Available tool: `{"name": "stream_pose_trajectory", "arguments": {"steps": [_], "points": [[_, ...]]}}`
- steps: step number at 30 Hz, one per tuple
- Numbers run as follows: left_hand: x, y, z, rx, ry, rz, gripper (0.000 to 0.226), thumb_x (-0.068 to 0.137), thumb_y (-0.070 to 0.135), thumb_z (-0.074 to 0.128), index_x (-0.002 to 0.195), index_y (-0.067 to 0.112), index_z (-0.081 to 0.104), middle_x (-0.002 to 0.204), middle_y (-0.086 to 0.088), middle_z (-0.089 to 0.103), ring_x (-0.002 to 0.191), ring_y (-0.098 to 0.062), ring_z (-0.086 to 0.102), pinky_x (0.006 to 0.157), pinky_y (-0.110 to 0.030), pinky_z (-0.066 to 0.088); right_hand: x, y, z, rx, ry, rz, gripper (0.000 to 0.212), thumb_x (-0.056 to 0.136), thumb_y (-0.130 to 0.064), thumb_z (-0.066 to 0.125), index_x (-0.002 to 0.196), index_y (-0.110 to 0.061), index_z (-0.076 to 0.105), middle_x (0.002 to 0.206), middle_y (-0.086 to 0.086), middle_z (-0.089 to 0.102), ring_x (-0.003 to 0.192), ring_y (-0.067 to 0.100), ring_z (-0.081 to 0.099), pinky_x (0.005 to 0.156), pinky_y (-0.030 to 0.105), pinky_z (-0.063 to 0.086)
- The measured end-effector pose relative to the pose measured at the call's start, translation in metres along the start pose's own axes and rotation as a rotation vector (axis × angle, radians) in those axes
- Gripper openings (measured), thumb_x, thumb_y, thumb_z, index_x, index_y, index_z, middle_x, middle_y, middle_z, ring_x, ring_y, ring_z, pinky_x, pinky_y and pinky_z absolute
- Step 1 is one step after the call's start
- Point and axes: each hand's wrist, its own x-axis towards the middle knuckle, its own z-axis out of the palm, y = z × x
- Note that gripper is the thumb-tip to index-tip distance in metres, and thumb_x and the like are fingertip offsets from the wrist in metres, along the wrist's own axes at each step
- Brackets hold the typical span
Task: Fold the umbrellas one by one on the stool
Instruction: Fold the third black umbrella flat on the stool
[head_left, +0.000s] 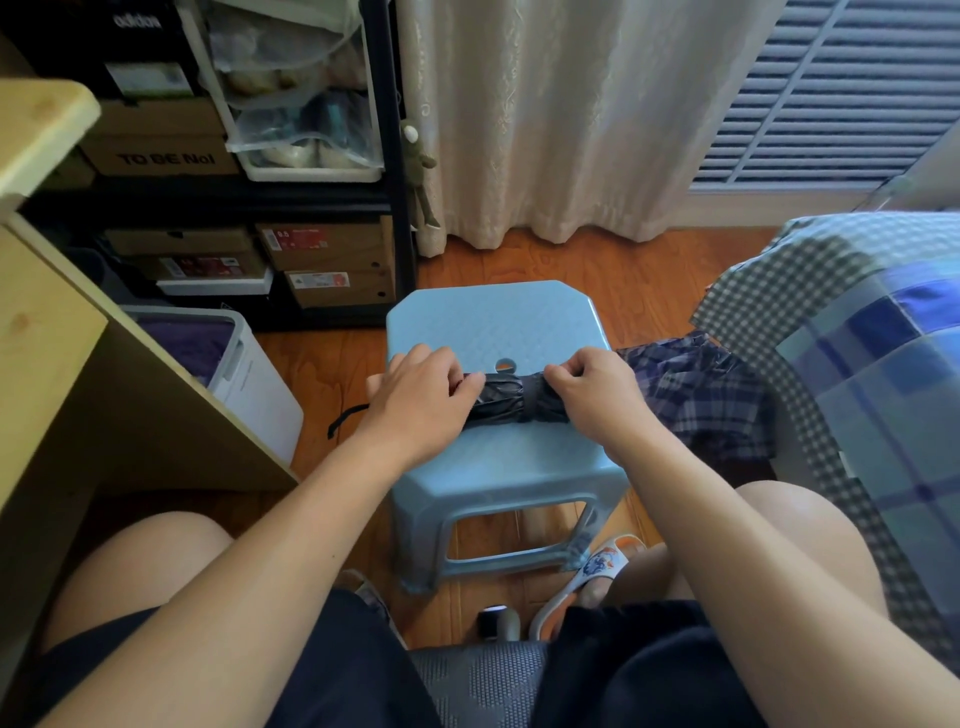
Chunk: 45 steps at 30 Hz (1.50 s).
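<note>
A dark grey folding umbrella lies rolled up across the light blue plastic stool, with a dark strap band around its middle. My left hand grips the umbrella's left end, and a black wrist loop hangs out past it. My right hand holds the right end, its fingertips pinching the fabric beside the strap. A second umbrella in blue plaid lies unfolded and crumpled on the floor just right of the stool.
A wooden desk stands at the left, with a white bin beside it. A black shelf with shoe boxes is behind. A bed with checked covers fills the right. My knees and slippered foot flank the stool.
</note>
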Motion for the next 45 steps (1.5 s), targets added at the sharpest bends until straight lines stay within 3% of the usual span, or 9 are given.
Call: {"name": "stream_pose_trajectory", "arguments": {"steps": [8,16,21,24,26,32,38,42,45], "points": [[0.008,0.017,0.007,0.114,0.031,-0.084,0.030,0.105,0.035,0.031,0.092,0.020,0.055,0.102,0.000,0.050,0.101,-0.021,0.041,0.093,-0.045,0.031,0.004,-0.001,0.008,-0.084,0.085,0.083,0.039,0.098,-0.017,0.050,0.061,-0.017,0.035,0.064,0.003,0.041,0.064,0.024,0.039,0.051,0.033,0.025],[0.010,0.019,0.002,0.098,0.055,-0.149,0.018,0.104,0.024,0.039,0.092,0.019,0.052,0.102,-0.002,0.050,0.095,-0.023,0.047,0.089,-0.044,0.035,0.009,-0.005,0.009,-0.084,0.035,0.097,0.033,0.095,-0.038,0.062,0.069,-0.020,0.052,0.076,0.003,0.061,0.083,0.030,0.058,0.073,0.040,0.049],[0.003,-0.008,-0.007,-0.274,0.080,0.124,0.012,0.100,0.033,0.056,0.092,0.025,0.052,0.098,0.006,0.052,0.087,-0.017,0.055,0.083,-0.041,0.046,0.019,-0.013,0.006,-0.123,-0.033,0.185,0.040,0.095,-0.023,0.057,0.062,-0.018,0.035,0.061,0.004,0.037,0.070,0.029,0.041,0.055,0.033,0.029],[-0.013,-0.031,-0.009,-0.149,0.017,0.290,0.012,0.096,0.038,0.063,0.092,0.033,0.053,0.098,0.012,0.053,0.091,-0.014,0.053,0.087,-0.038,0.041,0.013,-0.012,0.000,-0.022,-0.066,0.081,0.018,0.099,-0.027,0.055,0.083,-0.019,0.052,0.082,0.002,0.058,0.077,0.025,0.053,0.064,0.034,0.044],[-0.016,-0.037,-0.005,-0.082,0.040,0.302,0.011,0.097,0.034,0.063,0.091,0.033,0.053,0.099,0.012,0.052,0.094,-0.013,0.051,0.092,-0.038,0.038,0.001,-0.007,-0.010,0.126,-0.130,-0.051,0.013,0.101,-0.031,0.059,0.093,-0.020,0.058,0.085,-0.006,0.059,0.072,0.012,0.050,0.061,0.027,0.040],[-0.010,-0.024,0.001,-0.034,0.082,0.194,0.017,0.099,0.027,0.049,0.082,0.025,0.050,0.092,0.011,0.049,0.092,-0.015,0.047,0.093,-0.037,0.032,-0.008,0.013,-0.022,-0.121,-0.173,-0.294,0.016,0.089,-0.022,0.078,0.089,-0.016,0.063,0.098,0.000,0.059,0.082,0.008,0.052,0.067,0.008,0.037],[-0.009,-0.009,0.008,0.058,0.130,0.106,0.022,0.104,0.025,0.033,0.084,0.021,0.041,0.088,0.005,0.045,0.088,-0.019,0.044,0.089,-0.038,0.032,-0.006,0.003,-0.017,-0.167,-0.126,-0.254,0.028,0.099,-0.026,0.066,0.076,-0.019,0.052,0.084,-0.001,0.056,0.080,0.021,0.051,0.069,0.034,0.037],[-0.011,-0.006,0.011,0.063,0.154,0.078,0.021,0.106,0.026,0.033,0.088,0.021,0.043,0.091,0.005,0.046,0.090,-0.018,0.044,0.089,-0.037,0.030,-0.005,-0.005,-0.009,-0.125,-0.112,-0.086,0.037,0.105,-0.026,0.055,0.074,-0.010,0.044,0.074,0.007,0.048,0.071,0.024,0.042,0.065,0.036,0.032],[-0.009,-0.004,0.010,0.055,0.126,0.046,0.019,0.106,0.027,0.034,0.091,0.022,0.044,0.095,0.005,0.049,0.095,-0.019,0.048,0.090,-0.037,0.029,0.002,-0.008,-0.012,-0.029,-0.098,0.008,0.038,0.099,-0.026,0.066,0.068,-0.010,0.051,0.072,0.008,0.052,0.069,0.024,0.046,0.060,0.033,0.035]]}}
